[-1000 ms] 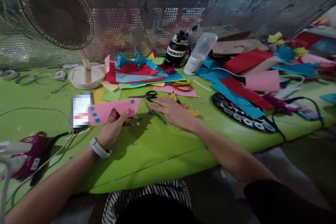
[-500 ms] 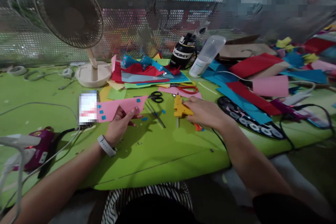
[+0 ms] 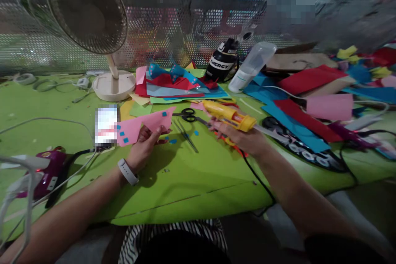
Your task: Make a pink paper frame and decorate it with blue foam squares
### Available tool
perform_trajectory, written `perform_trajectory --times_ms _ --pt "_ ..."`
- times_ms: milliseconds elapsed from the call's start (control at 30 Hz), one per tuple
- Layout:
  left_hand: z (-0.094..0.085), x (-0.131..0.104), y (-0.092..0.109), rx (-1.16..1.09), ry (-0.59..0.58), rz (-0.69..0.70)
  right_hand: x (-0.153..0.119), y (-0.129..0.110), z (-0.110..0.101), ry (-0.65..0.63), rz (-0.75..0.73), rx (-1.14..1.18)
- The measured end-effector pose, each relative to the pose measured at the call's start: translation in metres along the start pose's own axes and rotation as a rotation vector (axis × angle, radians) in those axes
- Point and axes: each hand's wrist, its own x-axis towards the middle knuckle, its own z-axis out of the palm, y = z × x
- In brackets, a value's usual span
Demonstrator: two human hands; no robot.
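Between thumb and fingers, my left hand [image 3: 147, 143] holds a pink paper piece [image 3: 133, 128] that carries small blue squares near its left end and one at its upper right. My right hand [image 3: 233, 134] is wrapped round a yellow glue gun [image 3: 227, 114], its nozzle pointing left and a clear glue stick out of its back. Black-handled scissors [image 3: 188, 114] and metal tweezers [image 3: 187, 137] lie on the green table [image 3: 198, 181] between my hands. Small blue paper bits [image 3: 172, 141] are scattered beside the tweezers.
A fan [image 3: 114, 86] stands at the back left, near a phone [image 3: 107, 126] and cables. Stacked coloured sheets [image 3: 176, 89], a black bottle [image 3: 220, 64] and a clear bottle [image 3: 252, 68] are behind. At right lie a black palette-like tray [image 3: 297, 148] and felt strips.
My right hand has closed round the yellow glue gun and lifted it, turning its body to lie sideways. The pink piece stays in my left hand. The view has shifted slightly.
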Motion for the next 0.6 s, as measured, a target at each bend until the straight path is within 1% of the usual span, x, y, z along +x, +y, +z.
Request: perform_trajectory --times_ms 33,67,167,233,333,433,500,600 --pt "-0.001 0.0 -0.001 -0.004 -0.004 0.003 -0.002 -0.002 0.008 -0.057 0.022 0.075" --pt "-0.001 0.0 -0.003 -0.007 -0.006 0.004 -0.005 -0.004 0.016 -0.092 0.035 0.102" --pt "-0.002 0.0 -0.005 -0.009 -0.006 0.006 -0.013 -0.009 0.034 -0.098 -0.005 0.016" --pt "-0.002 0.001 -0.006 -0.013 -0.012 0.01 -0.017 -0.011 0.041 -0.104 -0.046 -0.015" --pt "-0.001 0.001 -0.005 -0.009 -0.033 0.021 -0.02 -0.012 0.045 -0.145 -0.064 0.017" --pt "0.001 0.0 -0.003 0.004 -0.039 0.024 -0.02 -0.012 0.045 -0.178 -0.037 0.031" --pt "0.002 -0.001 -0.003 0.007 -0.037 0.025 -0.02 -0.012 0.046 -0.181 -0.025 0.027" --pt "0.004 -0.003 -0.003 0.003 -0.04 0.029 -0.02 -0.013 0.047 -0.149 -0.009 -0.018"
